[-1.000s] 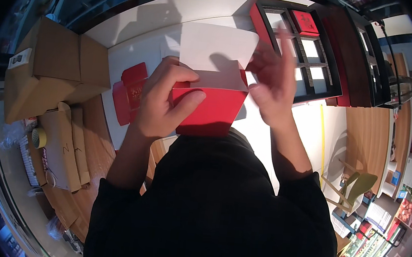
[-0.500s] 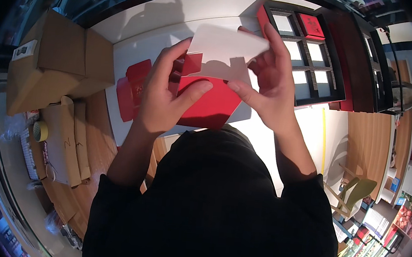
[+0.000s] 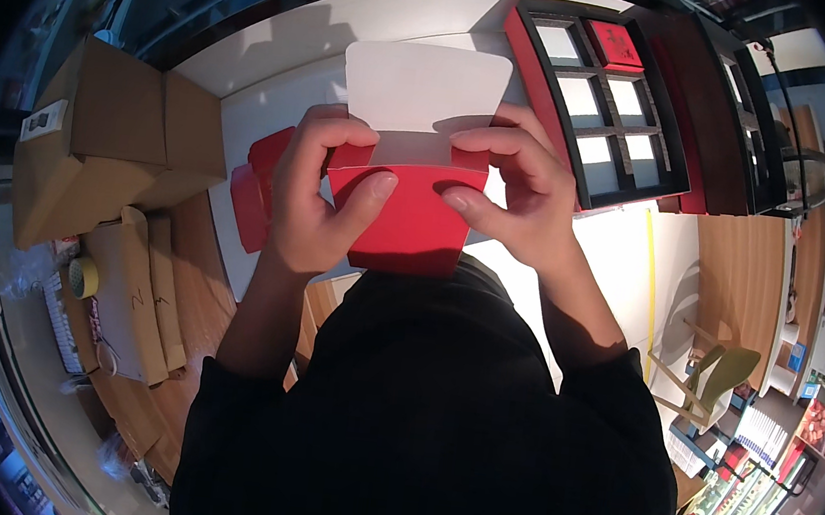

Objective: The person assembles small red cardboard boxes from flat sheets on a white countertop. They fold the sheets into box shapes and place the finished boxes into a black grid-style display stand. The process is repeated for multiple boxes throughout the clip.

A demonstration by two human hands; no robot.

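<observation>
Between my two hands is a small red cardboard box (image 3: 404, 219), white on the inside, its broad lid flap (image 3: 425, 86) standing up at the far side. My left hand (image 3: 325, 183) grips its left side, thumb on the red front and bent fingers at the upper left edge. On the other side my right hand (image 3: 520, 188) pinches the right edge, thumb on the front and index finger curled over the side flap. Just left of my left hand, another red cardboard piece (image 3: 257, 191) lies on the white table, partly hidden by that hand.
A black-edged tray (image 3: 599, 106) with square compartments stands at the back right, one compartment holding a red box (image 3: 611, 45). A dark red case (image 3: 714, 118) is beside it. Brown cartons (image 3: 115, 126) and a yellow tape roll (image 3: 83, 277) are at left. A green chair (image 3: 730, 376) stands at right.
The box has turned to face me squarely, and its lid flap has risen upright. My right hand has come down and in, its fingers now curled at the box's side edge.
</observation>
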